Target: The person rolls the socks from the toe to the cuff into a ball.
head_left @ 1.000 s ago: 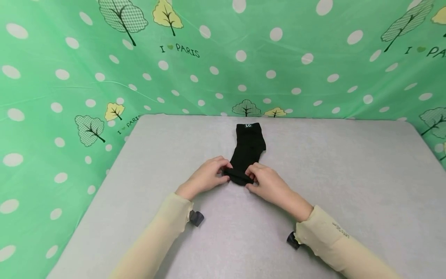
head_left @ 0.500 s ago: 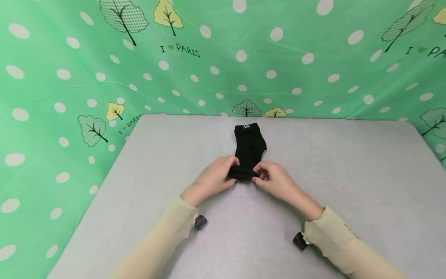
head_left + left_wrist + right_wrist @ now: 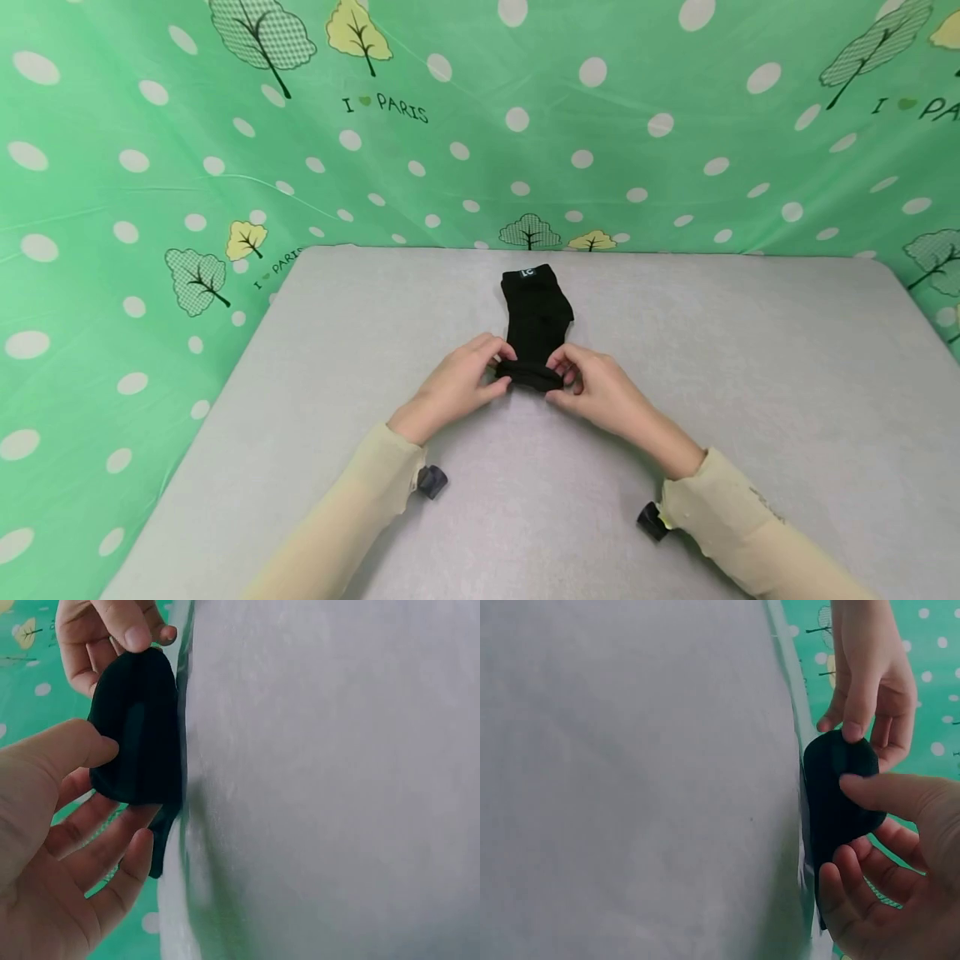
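A black sock (image 3: 537, 321) lies on the grey table, its cuff with a small light label pointing to the far edge. Its near toe end is turned up into a thick fold between my hands. My left hand (image 3: 463, 382) pinches the left corner of that fold between thumb and fingers. At the right corner, my right hand (image 3: 598, 387) pinches it the same way. The left wrist view shows the rounded fold of the sock (image 3: 142, 735) with a thumb pressed on it. In the right wrist view both hands hold the sock (image 3: 840, 795) by its sides.
The grey table (image 3: 750, 358) stretches to both sides and toward me. Behind it hangs a green cloth (image 3: 637, 125) with white dots and trees. Small black devices, such as the dark one (image 3: 432, 482) at the left cuff, sit on both wrists.
Both hands have shifted slightly right, bringing the sock's folded end with them. The cuff has swung a little left. The fold now lies straighter across.
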A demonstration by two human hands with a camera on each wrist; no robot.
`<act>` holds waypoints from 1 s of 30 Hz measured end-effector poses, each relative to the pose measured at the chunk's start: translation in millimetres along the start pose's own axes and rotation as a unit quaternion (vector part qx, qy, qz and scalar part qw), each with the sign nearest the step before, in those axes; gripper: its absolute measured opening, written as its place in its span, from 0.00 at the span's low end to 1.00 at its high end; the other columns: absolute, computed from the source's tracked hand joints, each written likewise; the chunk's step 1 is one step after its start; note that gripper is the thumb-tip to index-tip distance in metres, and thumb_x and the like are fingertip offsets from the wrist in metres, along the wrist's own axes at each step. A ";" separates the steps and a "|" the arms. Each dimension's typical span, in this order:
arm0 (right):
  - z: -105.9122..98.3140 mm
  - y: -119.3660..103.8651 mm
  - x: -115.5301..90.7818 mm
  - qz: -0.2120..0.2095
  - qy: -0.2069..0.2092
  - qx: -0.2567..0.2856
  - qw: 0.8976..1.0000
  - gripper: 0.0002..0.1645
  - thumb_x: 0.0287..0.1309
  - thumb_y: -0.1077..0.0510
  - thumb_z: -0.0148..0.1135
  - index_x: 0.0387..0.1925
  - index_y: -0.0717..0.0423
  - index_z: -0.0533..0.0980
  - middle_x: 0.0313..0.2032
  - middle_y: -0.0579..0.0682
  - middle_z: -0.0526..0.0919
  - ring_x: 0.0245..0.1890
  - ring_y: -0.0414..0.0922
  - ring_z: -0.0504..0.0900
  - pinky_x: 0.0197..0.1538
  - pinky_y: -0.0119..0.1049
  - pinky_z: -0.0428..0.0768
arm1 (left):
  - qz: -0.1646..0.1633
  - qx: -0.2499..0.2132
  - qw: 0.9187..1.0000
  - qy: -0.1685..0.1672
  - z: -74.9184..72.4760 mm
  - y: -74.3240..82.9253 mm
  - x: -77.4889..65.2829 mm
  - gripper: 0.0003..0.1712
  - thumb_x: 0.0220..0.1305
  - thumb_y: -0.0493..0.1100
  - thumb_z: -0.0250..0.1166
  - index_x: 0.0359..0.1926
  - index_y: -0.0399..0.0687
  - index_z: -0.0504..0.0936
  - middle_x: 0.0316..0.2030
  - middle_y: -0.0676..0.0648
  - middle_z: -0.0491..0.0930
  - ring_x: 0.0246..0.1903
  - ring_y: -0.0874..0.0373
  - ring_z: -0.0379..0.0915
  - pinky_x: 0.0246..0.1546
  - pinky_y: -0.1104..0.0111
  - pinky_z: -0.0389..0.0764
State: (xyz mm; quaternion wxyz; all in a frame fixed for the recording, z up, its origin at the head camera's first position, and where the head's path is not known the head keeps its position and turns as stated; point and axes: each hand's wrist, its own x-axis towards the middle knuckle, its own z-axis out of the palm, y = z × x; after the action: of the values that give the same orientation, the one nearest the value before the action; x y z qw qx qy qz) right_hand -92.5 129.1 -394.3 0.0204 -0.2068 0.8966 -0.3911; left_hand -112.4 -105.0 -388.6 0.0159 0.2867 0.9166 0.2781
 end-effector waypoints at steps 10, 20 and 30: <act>1.4 -1.0 -0.9 0.015 0.031 -0.019 0.999 0.07 0.59 0.62 0.69 0.39 0.55 0.80 0.30 0.46 0.85 0.30 0.38 0.79 0.34 0.29 0.77 | -0.007 -0.070 0.997 0.010 1.6 -2.5 -1.7 0.09 0.62 0.38 0.69 0.44 0.45 0.84 0.42 0.48 0.84 0.39 0.58 0.82 0.40 0.70 0.83; 1.5 3.5 -1.1 0.049 0.032 -0.014 0.998 0.03 0.62 0.61 0.66 0.36 0.56 0.83 0.30 0.47 0.87 0.28 0.37 0.78 0.34 0.29 0.76 | -0.063 -0.098 0.993 -0.007 6.3 -3.7 0.4 0.07 0.64 0.41 0.68 0.42 0.46 0.88 0.35 0.50 0.88 0.31 0.65 0.82 0.36 0.76 0.80; 3.9 4.4 4.1 0.068 0.049 -0.038 0.996 0.05 0.60 0.60 0.68 0.32 0.56 0.79 0.25 0.47 0.83 0.25 0.37 0.76 0.32 0.29 0.74 | -0.116 -0.104 0.988 0.008 11.3 -1.0 6.5 0.07 0.62 0.39 0.71 0.36 0.49 0.79 0.36 0.51 0.84 0.30 0.62 0.82 0.37 0.71 0.82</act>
State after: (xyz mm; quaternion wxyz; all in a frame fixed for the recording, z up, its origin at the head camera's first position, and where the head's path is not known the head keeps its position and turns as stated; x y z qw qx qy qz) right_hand -97.1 127.5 -399.7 -0.0044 -0.1267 0.9226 -0.3643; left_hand -116.2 -96.6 -397.9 0.0701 0.1729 0.9100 0.3702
